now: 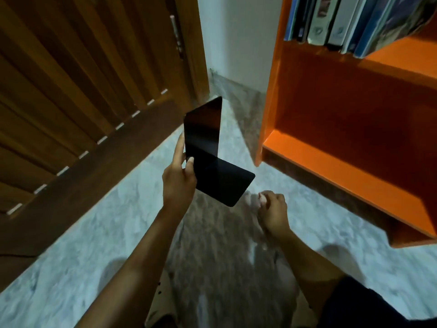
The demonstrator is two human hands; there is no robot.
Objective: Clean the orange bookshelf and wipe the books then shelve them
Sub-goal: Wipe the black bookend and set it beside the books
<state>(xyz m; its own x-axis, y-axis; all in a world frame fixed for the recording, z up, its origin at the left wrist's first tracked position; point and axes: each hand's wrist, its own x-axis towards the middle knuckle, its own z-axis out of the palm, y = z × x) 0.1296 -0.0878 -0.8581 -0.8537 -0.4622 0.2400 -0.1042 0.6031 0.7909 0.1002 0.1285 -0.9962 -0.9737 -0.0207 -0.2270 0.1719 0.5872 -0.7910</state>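
Black L-shaped bookend (212, 159) (one) pinched in left hand (179, 181), right hand (272, 209) fisted

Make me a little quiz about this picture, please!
1. True or false: the left hand holds the black bookend.
2. Where are the books? A) floor B) upper shelf C) bottom shelf
3. What colour is the bookshelf?

Key: 1 true. 2 B. 3 orange; its bottom shelf is bare, and the right hand is curled, holding nothing clear.

The print on the book spines (331, 17) is too blurred to read.
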